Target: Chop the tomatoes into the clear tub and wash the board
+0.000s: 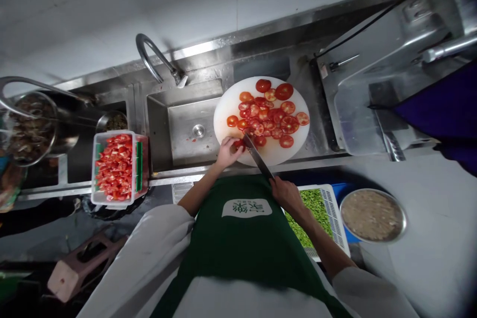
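A round white cutting board (298, 146) rests over the right part of the steel counter, overlapping the sink's edge. Many tomato slices (278, 117) are spread across its middle, with larger tomato pieces (284, 91) at the back. At the board's front left, my left hand (228, 153) is closed on a piece of tomato (239, 144), fingertips pressed on it. My right hand (283, 191) grips the handle of a kitchen knife (258, 155). The knife's blade points forward and left, its tip beside the held tomato. My right fingers hide most of the handle.
A steel sink (186, 139) with a curved faucet (152, 57) lies left of the board. Chopped tomatoes fill a plastic container (130, 169) on the counter's front edge. Below stand a white basket (339, 223) of chopped greens and a steel bowl (404, 221). A plastic tub (350, 109) is at right.
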The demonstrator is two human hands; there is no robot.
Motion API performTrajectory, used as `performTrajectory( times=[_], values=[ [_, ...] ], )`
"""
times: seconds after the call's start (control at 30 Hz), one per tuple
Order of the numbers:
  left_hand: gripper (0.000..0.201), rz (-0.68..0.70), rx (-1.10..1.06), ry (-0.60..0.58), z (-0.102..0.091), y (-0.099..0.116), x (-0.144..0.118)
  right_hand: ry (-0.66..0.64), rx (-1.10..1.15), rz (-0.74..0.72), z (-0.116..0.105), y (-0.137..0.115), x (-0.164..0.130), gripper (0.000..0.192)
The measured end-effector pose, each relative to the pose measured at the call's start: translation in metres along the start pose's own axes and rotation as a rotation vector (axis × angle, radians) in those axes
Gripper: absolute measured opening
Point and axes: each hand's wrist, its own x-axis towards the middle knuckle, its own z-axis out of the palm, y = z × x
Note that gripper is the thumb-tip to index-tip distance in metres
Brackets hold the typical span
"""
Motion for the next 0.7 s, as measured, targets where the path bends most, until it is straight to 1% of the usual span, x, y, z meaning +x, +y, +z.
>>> performTrajectory(
  times=[0.07,0.17,0.3,0.4,0.5,0.63,0.7],
  values=[
    [0.024,0.038,0.049,-0.025,0.002,0.001,-0.003,-0.004,-0.002,0.011,-0.003,-0.001,0.000,0.039],
    [0.020,0.074,0.078,-0.070,0.001,-0.002,-0.006,-0.008,-0.011,0.017,-0.010,-0.003,-0.001,0.041],
    [0.021,0.100,0.089,-0.029,-0.001,-0.006,-0.010,-0.017,-0.010,-0.015,-0.021,-0.007,-0.006,0.042],
    [0.021,0.100,0.100,-0.070,-0.001,-0.005,-0.010,-0.025,-0.027,-0.050,-0.027,-0.009,-0.007,0.042],
    [0.022,0.123,0.089,-0.130,-0.001,-0.003,-0.006,-0.033,-0.034,-0.080,-0.031,-0.018,0.003,0.041],
    [0.027,0.166,0.089,-0.116,-0.002,-0.004,-0.003,0.008,-0.035,-0.141,-0.035,-0.037,0.027,0.040],
    [0.027,0.166,0.103,-0.113,-0.002,-0.004,-0.004,0.002,-0.032,-0.151,-0.035,-0.038,0.032,0.039]
  ],
)
